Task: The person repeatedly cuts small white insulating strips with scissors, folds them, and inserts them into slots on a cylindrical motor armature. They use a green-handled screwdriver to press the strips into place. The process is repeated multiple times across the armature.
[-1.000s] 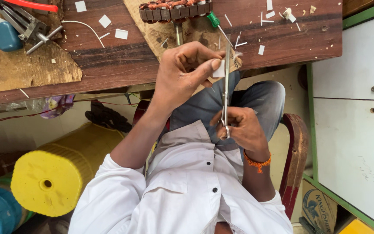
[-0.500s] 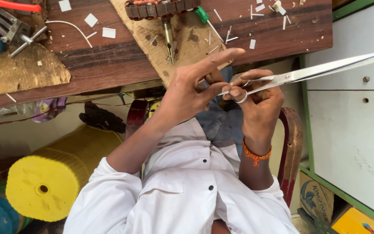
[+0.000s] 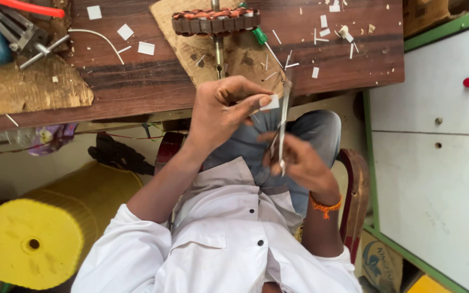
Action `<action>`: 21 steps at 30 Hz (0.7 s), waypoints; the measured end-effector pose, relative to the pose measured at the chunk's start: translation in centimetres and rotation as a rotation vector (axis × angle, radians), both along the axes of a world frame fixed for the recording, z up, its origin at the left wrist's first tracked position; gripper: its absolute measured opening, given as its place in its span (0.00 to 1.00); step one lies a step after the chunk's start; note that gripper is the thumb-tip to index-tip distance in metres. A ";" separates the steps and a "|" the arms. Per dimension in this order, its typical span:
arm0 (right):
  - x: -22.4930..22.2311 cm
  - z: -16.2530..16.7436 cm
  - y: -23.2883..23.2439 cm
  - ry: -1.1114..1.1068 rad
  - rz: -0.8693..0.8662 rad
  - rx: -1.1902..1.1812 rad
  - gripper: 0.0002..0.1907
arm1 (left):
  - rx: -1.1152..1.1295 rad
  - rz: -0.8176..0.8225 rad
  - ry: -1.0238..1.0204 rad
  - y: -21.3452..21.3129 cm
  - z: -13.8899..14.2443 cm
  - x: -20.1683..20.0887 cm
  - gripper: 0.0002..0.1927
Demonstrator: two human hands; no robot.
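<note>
Between both hands, left hand (image 3: 221, 111) pinches paper slip (image 3: 270, 103); right hand (image 3: 299, 165) grips scissors (image 3: 283, 116).

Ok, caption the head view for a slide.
Left hand pinches a white slip; right hand works scissors.

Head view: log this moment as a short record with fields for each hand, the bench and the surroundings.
left hand: pinches a small white paper piece
right hand: grips scissors, blades pointing toward the bench
bench: dark wood; wound stator on cardboard, green-handled screwdriver, white paper scraps
surroundings: yellow spool, white cabinet
</note>
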State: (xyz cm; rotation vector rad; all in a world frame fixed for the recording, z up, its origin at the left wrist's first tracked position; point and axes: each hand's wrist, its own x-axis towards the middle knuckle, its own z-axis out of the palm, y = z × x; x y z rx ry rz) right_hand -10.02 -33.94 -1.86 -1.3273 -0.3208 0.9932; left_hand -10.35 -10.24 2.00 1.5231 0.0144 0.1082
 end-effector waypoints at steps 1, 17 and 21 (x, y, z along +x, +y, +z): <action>-0.3 -0.1 -0.1 -0.047 0.045 -0.036 0.35 | 0.018 0.014 -0.011 0.3 0.0 0.2 0.07; -1.5 -0.1 1.1 -0.189 0.075 -0.216 0.35 | 0.101 0.117 -0.045 1.9 1.3 -0.4 0.07; -1.4 -0.1 1.0 -0.135 0.051 -0.154 0.33 | 0.086 0.072 -0.027 1.8 1.6 -0.6 0.08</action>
